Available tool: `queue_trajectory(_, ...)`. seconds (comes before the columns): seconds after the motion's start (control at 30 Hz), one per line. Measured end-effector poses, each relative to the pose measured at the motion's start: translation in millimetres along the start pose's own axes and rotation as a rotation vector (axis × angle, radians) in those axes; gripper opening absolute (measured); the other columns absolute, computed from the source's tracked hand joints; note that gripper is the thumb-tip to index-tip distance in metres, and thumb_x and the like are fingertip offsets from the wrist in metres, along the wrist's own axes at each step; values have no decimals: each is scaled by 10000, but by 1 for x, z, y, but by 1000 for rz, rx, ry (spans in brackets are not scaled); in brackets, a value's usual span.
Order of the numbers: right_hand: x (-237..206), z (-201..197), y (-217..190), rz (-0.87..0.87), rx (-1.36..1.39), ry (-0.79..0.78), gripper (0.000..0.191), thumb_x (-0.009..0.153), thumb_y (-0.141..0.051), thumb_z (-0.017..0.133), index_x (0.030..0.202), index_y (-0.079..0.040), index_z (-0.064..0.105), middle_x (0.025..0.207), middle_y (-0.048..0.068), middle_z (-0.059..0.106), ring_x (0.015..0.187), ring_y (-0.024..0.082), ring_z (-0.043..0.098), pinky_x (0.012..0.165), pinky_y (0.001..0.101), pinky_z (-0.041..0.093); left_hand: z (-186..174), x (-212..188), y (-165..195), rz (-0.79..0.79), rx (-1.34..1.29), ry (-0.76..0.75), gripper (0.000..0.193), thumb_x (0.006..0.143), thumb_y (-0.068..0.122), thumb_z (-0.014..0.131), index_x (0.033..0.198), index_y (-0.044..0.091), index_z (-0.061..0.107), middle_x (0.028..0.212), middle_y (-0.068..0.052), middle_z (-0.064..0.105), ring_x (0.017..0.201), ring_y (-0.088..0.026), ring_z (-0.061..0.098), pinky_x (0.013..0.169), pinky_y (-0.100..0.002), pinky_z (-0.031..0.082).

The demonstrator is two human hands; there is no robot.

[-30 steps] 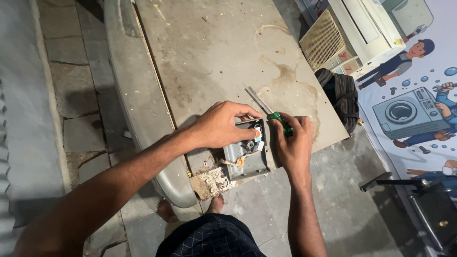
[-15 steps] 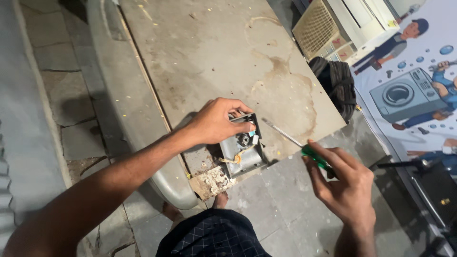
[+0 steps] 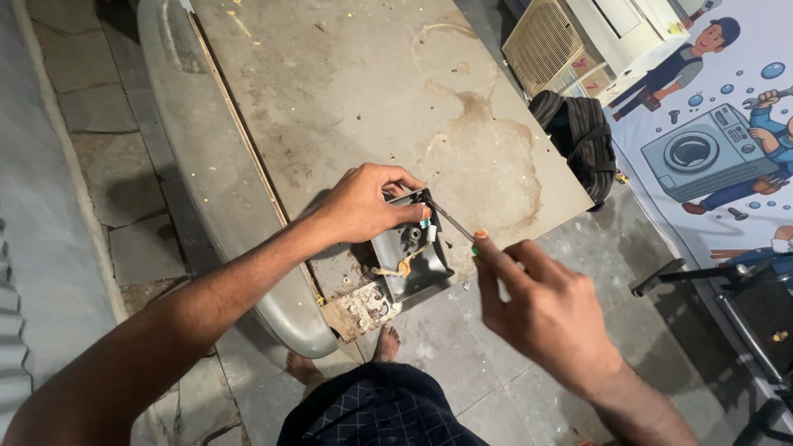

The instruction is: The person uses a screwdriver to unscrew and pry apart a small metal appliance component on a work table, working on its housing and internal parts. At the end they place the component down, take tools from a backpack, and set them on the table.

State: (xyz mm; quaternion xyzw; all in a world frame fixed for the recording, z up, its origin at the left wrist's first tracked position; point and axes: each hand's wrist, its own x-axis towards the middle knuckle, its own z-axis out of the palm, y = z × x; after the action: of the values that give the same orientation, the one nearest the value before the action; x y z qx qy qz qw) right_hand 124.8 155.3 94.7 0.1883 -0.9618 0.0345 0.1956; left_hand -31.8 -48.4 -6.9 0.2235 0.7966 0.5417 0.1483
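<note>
1. Left hand [image 3: 363, 202]: fingers curled down over the top edge of a small dark grey housing [image 3: 409, 256], thumb and forefinger pinched closed near its upper right corner. It grips the housing and steadies it.
2. Housing: roughly rectangular, shallow tray shape, matt metal or plastic (cannot tell which). Inside are a round boss, a white part and a short orange wire. It sits at the near edge of the slab [image 3: 355, 91], overhanging slightly toward the person.
3. Right hand [image 3: 541, 310]: fingers closed around a screwdriver [image 3: 453, 224]. A bit of green handle shows at the fingertips; the thin bright steel shaft runs up-left, its tip at the housing's upper right corner, just beside the left fingertips.
4. Slab: flat, pale grey-brown, dusty, with a ring mark and a brown water-type stain. It rests on a curved, smooth grey shell [image 3: 206, 182] with a rounded rim.
5. Corroded metal plate [image 3: 359, 310]: rusty, flaking, with holes, lying at the slab's near corner, touching or just below the housing.
6. Floor [image 3: 462, 363]: grey stone tiles, gritty.
7. Black ribbed bundle [image 3: 582, 140]: coiled, hose-like, just beyond the slab's right edge.
8. White boxed unit with fine mesh grille [image 3: 545, 41] at top right; printed cartoon poster [image 3: 710, 140] lies beside it.
</note>
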Motion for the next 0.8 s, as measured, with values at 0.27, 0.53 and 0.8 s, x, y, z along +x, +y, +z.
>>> queue_trajectory(0.27, -3, 10, -18, -45, -42, -36, 518, 750, -42, 701, 1267, -37, 686, 795, 99, 573, 513, 258, 633, 426, 398, 504, -1, -5, 5, 42, 9, 11, 382, 784, 317, 837, 1102, 113, 777, 895, -51, 797, 858, -104, 727, 758, -292, 560)
queue_trajectory(0.53, 17, -1, 9, -79, 128, -54, 318, 856, -22, 730, 1172, -59, 745, 775, 81, 629, 483, 245, 630, 429, 379, 507, -3, -12, 26, -23, 25, 10, 399, 784, 291, 812, 1128, 97, 759, 881, -30, 772, 643, -75, 641, 591, -289, 519)
queue_trajectory(0.8, 33, -10, 31, -151, 267, -157, 328, 832, -49, 760, 1160, -55, 749, 796, 97, 631, 608, 278, 656, 546, 386, 536, -4, -14, 27, -5, 80, 35, 411, 804, 317, 808, 1140, 89, 749, 876, -35, 714, 549, -75, 567, 520, -301, 475)
